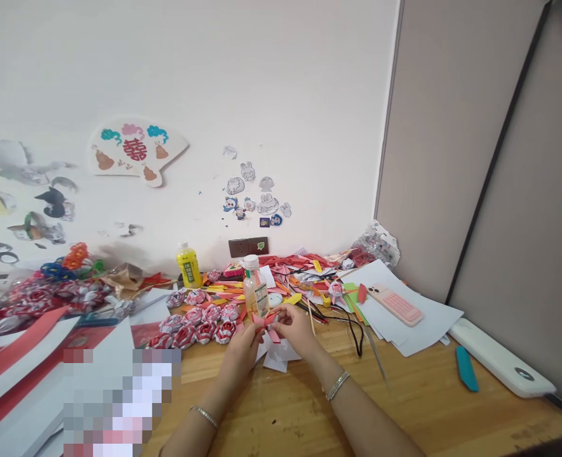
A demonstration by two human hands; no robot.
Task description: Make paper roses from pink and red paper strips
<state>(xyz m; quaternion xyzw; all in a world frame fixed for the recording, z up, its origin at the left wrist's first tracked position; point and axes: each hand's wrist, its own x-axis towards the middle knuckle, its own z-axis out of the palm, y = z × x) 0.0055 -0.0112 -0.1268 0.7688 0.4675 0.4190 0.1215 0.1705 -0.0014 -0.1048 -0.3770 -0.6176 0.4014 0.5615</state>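
Folded paper (274, 336), pink and red, centre, layers partly hidden by fingertips; left hand (243, 343) and right hand (296, 328), both pinching it; two bottles (188, 266), far; one phone (395, 304), right; paper roses (225, 331), left, overlapping, count uncertain

Pink-and-red paper strips (261, 322), folded, held aloft

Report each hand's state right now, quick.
Left hand: closed, pinching the folded pink-and-red paper.
Right hand: closed, pinching the same paper from its other side.
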